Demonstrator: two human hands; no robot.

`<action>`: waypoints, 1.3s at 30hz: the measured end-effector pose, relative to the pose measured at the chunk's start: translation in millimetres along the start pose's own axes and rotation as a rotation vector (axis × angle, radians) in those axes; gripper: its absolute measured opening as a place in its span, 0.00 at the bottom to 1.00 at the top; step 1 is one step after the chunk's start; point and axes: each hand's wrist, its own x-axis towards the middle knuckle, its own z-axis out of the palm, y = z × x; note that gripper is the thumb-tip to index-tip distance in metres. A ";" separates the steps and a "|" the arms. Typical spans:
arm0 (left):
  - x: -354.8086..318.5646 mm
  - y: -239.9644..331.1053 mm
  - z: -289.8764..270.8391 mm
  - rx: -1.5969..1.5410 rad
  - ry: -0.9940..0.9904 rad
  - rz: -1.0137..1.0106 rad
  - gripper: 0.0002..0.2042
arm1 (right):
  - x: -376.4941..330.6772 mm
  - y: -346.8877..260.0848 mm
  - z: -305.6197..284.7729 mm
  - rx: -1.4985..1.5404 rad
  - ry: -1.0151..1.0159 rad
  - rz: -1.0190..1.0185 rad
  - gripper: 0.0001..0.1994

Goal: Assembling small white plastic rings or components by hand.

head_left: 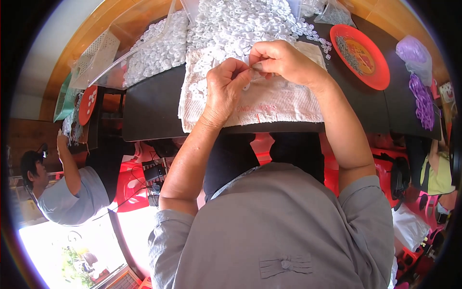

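Over a pale towel (279, 103) on the dark table, my two hands meet with their fingertips pinched together. My left hand (225, 86) is closed, thumb against forefinger. My right hand (279, 62) is closed too, its fingertips touching those of the left. Whatever they pinch is too small and too covered to make out. Just beyond them lies a large heap of small white plastic pieces with holes (240, 24). A few such pieces rest on the towel beside my left hand.
A clear bin (144, 53) of white pieces stands at left. At right, a red oval plate (380, 72) holds thin metal pieces. Farther right are a purple-and-white bag (415, 55) and a purple bundle (422, 103). Another person (72, 188) sits left; one more sits far right.
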 end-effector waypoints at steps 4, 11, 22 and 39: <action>-1.0 6.1 2.0 -0.050 -0.004 0.000 0.05 | -1.1 -1.1 -2.7 0.072 0.010 0.004 0.03; -0.6 9.3 -2.1 -0.238 -0.041 -0.171 0.06 | -0.3 -1.5 -2.6 0.070 0.001 -0.007 0.03; -0.7 12.0 -3.1 -0.211 0.005 -0.181 0.03 | 0.1 -2.4 -0.1 0.060 0.019 -0.021 0.05; -0.7 5.0 -1.2 -0.129 0.024 -0.091 0.04 | 0.3 -0.9 1.5 0.008 0.029 0.022 0.06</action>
